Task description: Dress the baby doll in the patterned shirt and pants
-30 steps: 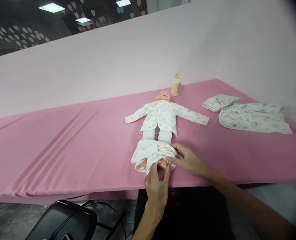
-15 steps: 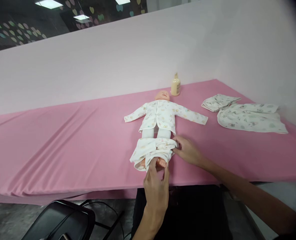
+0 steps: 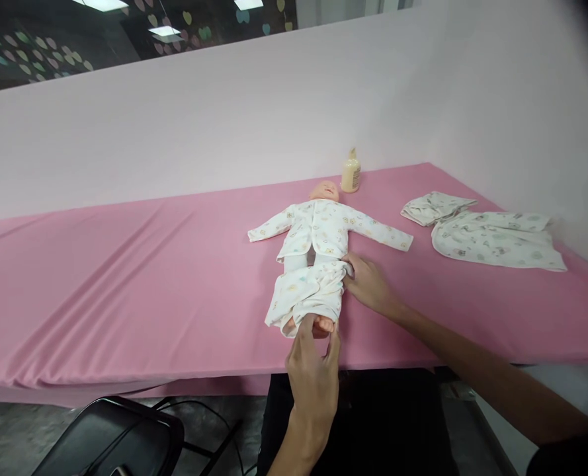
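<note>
Both hands [image 3: 368, 284] on doll's trousers [image 3: 307, 295], seemingly.

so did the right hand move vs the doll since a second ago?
Yes. The right hand slid up the doll, away from the feet toward the shirt hem, drawing the trousers' waistband with it. The left hand remains at the feet.

Bright even overhead light, soft shadows, dark vignette at right corners

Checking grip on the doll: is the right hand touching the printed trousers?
Touching. The head view shows the right hand pinching the waistband edge of the printed trousers at the doll's hip, with no gap between fingers and cloth.
</note>
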Tool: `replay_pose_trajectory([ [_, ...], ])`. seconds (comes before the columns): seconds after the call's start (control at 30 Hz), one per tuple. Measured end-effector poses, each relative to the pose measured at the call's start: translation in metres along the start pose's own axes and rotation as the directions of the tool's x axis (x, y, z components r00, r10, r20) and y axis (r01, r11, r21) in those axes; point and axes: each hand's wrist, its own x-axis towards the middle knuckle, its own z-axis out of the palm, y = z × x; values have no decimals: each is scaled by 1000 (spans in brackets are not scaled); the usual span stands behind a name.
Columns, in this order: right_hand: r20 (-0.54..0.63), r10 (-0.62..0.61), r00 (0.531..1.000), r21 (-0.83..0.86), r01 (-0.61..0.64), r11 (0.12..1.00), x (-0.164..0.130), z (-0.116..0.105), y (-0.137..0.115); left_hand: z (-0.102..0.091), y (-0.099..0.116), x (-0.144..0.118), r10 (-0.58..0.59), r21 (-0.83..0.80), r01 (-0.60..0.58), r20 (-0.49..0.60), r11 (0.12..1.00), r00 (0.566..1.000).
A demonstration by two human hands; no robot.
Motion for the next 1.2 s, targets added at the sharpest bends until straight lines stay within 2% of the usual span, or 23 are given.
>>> replay_pose_trajectory([
  [0.13,92,5,996,286,-31,958,-39,-4,-7,-2,0,4,-7,7,7,-2,1000,1000],
  [0.2,150,16,988,352,-69,933,-63,-2,-12,-2,0,5,18,28,-18,6,999,1000],
  [0.27,142,40,989,379,-91,921,-81,5,-17,-3,1,5,38,60,-39,15,997,999],
  [0.37,62,55,997,388,-75,919,-93,20,-23,-5,5,4,56,96,-60,37,994,998],
  [0.53,-15,16,1000,396,-9,918,-92,34,-25,-8,7,4,94,126,-102,71,987,993],
  [0.73,-66,59,996,311,-35,950,-85,28,-19,-6,4,3,95,132,-102,60,986,994],
  [0.87,-111,107,988,217,-81,973,-72,23,-17,-6,5,2,114,136,-115,13,984,993],
  [0.97,-108,128,986,209,-103,972,-61,20,-16,-5,6,0,138,140,-133,-27,981,990],
  [1.2,-101,100,990,125,-88,988,-44,16,-6,3,0,-4,214,123,-199,-122,972,969],
])
